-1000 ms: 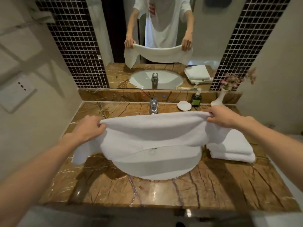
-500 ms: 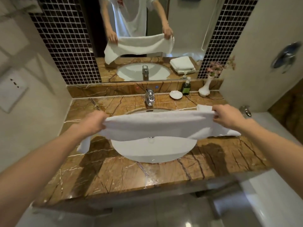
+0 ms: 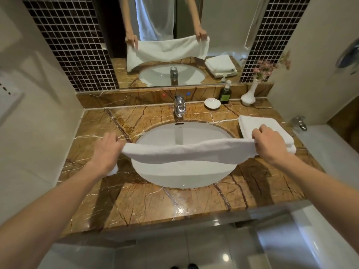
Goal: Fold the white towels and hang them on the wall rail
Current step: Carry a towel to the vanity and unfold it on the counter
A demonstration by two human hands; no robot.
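A white towel [image 3: 186,152] hangs stretched in the air over the sink basin [image 3: 182,177], folded lengthwise into a narrow band. My left hand [image 3: 107,152] grips its left end, and a corner droops below my wrist. My right hand [image 3: 269,143] pinches the right end. Behind my right hand a second white towel [image 3: 260,125] lies folded flat on the brown marble counter [image 3: 139,202]. No wall rail shows in this view.
A chrome faucet [image 3: 179,107] stands behind the basin. A white dish [image 3: 212,103], a dark soap bottle [image 3: 226,93] and a white vase with pink flowers [image 3: 249,95] line the back ledge. The mirror [image 3: 174,26] reflects me. A bathtub edge [image 3: 328,150] lies at right.
The view has pulled back from the counter and tilted down. The towel hangs shallower over the basin, and both hands keep their hold on its ends.
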